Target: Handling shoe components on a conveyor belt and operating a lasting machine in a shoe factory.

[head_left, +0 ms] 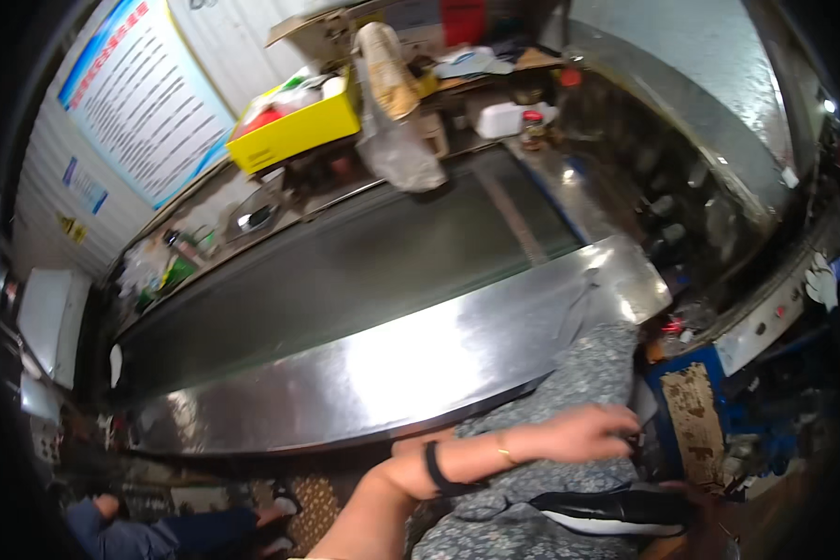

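My left forearm, with a black band and a thin gold bracelet, reaches across a grey floral garment (551, 401). My left hand (595, 434) is blurred, with its fingers bent together beside a small dark spot; what they hold, if anything, cannot be made out. Below it lies a black shoe (607, 507) with a white sole, on its side along the garment. At the shoe's right end is my right hand (709, 515), in shadow and closed on it. A gap separates my left hand from the shoe.
A dark green conveyor belt (345, 271) with a shiny metal edge panel (280, 392) runs ahead of me. Behind it stand a yellow box (299, 129) of items and a plastic bag (401, 154). At right is a blue-framed machine (691, 411). Another person's blue-clad legs (187, 532) are lower left.
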`<state>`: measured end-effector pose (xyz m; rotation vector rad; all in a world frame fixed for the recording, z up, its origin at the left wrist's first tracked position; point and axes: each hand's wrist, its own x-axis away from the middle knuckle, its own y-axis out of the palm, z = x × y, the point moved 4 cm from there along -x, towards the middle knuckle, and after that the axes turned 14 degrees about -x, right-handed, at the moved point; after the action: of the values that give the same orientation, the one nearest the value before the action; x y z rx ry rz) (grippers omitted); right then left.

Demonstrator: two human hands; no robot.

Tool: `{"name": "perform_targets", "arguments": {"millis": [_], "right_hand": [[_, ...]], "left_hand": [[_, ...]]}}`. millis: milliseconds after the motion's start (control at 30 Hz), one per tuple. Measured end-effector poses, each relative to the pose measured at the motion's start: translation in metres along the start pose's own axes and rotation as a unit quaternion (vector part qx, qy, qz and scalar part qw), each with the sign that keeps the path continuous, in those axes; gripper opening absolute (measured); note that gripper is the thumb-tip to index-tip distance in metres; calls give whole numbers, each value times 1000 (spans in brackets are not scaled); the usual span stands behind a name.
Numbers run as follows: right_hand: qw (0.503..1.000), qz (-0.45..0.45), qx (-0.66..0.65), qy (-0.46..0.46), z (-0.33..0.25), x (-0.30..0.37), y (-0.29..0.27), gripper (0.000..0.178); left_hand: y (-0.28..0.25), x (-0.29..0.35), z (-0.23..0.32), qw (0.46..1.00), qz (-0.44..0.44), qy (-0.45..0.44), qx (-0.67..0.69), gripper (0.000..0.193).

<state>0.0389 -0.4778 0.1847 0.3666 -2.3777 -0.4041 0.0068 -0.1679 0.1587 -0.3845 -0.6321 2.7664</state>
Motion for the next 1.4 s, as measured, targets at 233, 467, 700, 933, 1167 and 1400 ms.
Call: {"name": "perform_targets", "arguments": {"millis": [233,467,700,933,1167,1400], "right_hand": [[976,-24,-118,184,52,-33,-73,59],[968,-129,-171,-129,1,-152,48,58],[948,-104,-30,-298,-117,-352,228,48],[927,-315,147,-137,-32,-395,337,41],[763,-455,440,-127,28,-196,249,28],[588,-273,501,-574,68,-134,224,7]], "left_hand": [[-99,84,-162,845,310,-276,-337,32],[-96,71,-193,750,313,-220,-539,30],[-105,74,-185,747,286,-282,-531,37],[-106,78,-190,749,282,-296,-521,39],[-99,72,-186,763,285,-280,-509,40],[-101,65,-187,756,300,-253,-524,39]]}}
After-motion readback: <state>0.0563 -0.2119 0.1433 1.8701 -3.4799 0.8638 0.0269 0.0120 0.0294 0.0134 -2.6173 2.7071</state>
